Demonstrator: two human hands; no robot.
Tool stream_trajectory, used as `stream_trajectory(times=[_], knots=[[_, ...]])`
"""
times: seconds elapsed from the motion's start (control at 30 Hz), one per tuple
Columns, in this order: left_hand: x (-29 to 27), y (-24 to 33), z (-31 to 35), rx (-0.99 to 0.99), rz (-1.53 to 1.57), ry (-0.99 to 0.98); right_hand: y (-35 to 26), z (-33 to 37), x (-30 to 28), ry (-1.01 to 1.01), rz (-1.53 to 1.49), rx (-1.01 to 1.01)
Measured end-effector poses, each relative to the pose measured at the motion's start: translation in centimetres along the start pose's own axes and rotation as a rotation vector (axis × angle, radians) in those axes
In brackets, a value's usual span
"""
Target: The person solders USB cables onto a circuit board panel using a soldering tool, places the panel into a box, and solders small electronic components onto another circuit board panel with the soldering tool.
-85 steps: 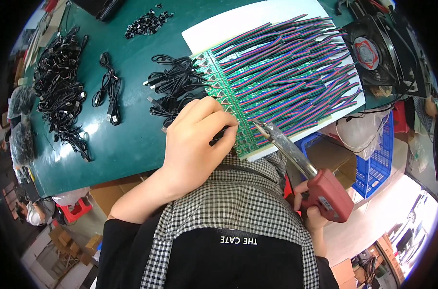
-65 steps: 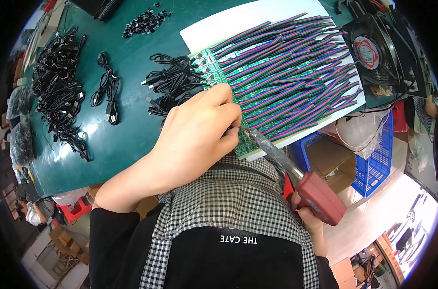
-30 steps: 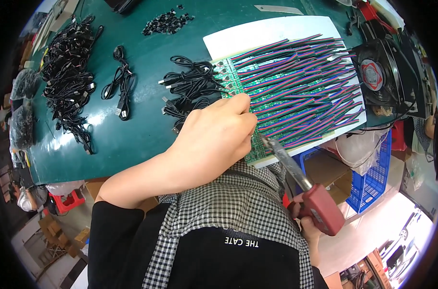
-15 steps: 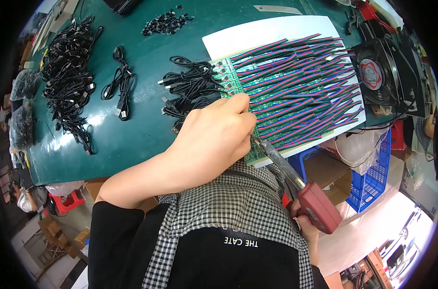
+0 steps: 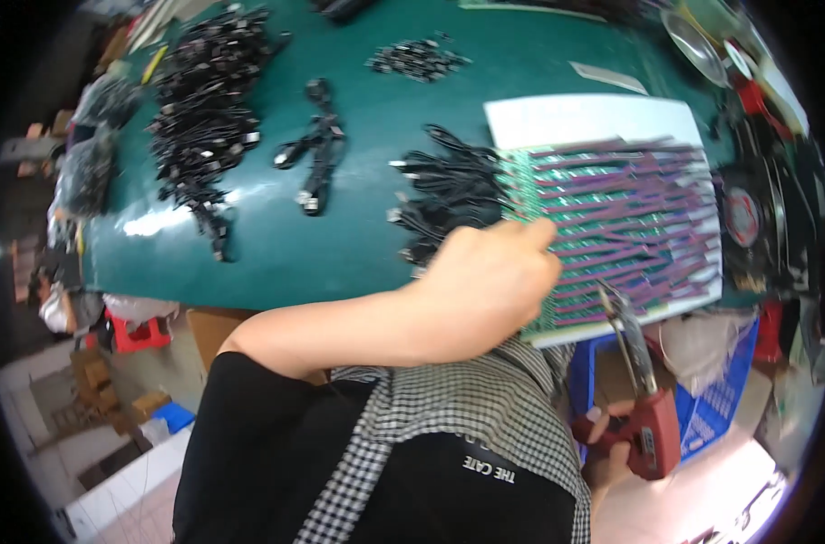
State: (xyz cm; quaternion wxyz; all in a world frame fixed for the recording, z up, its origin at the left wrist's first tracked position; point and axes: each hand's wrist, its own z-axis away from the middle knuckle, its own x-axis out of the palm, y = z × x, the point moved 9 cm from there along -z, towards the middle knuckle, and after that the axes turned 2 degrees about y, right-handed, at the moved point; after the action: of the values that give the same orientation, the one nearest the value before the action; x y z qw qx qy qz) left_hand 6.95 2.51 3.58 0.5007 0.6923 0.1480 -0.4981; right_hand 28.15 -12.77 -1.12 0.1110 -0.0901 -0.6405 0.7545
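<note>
Circuit boards with purple, red and green wire bundles are lying in a green panel on the right part of the table, directly under and to the right of the left hand. That hand is pressing down on the near left corner of the panel, fingers curled over the boards; whether they are pinching a wire cannot be told. The right hand is sitting nearer, below the table edge, clenching around the red pistol grip of a soldering gun, whose metal barrel is pointing up and away so that the tip is meeting the near edge of the panel, just right of the left hand. A white sheet is lying beneath the boards and showing beyond their far side. Black cables are fanning out just left of the panel, touching its left edge. Farther left, a small coiled black cable and a large heap of black cables are resting on the green table. A blue crate is standing under the table on the right.
</note>
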Motion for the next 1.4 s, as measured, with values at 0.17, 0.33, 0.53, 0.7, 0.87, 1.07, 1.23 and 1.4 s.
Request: stream_trajectory(times=[0.17, 0.33, 0.53, 0.7, 0.87, 1.07, 1.23, 1.4], knots=[[-0.5, 1.1, 0.1, 0.13, -0.137, 0.082, 0.1, -0.3, -0.8, 0.035, -0.009, -0.049], [-3.3, -1.0, 0.5, 0.135, -0.033, 0.235, 0.0, -0.2, -0.8, 0.058, -0.026, -0.025], [-12.5, -16.6, 6.1, -0.538, -0.476, 0.417, -0.1, -0.5, -0.5, 0.087, -0.059, -0.054], [-11.4, -21.6, 7.5, -0.471, -0.132, 0.449, -0.2, -0.8, -0.1, 0.085, -0.057, -0.032], [-11.8, -24.2, 8.8, -0.455, 0.289, 0.597, -0.4, -0.6, -0.2, 0.113, -0.068, -0.047], [-12.3, -23.4, 9.9, -0.601, 0.479, 0.733, -0.7, -0.5, 0.1, 0.113, -0.04, -0.053], [-10.1, -14.0, 6.9, -0.45, 0.662, 0.468, -1.5, -0.7, 1.4, 0.05, -0.11, -0.077], [-2.5, -2.6, 4.0, -0.29, 0.948, -0.007, -0.9, -1.2, 3.1, 0.001, -0.272, 0.103]])
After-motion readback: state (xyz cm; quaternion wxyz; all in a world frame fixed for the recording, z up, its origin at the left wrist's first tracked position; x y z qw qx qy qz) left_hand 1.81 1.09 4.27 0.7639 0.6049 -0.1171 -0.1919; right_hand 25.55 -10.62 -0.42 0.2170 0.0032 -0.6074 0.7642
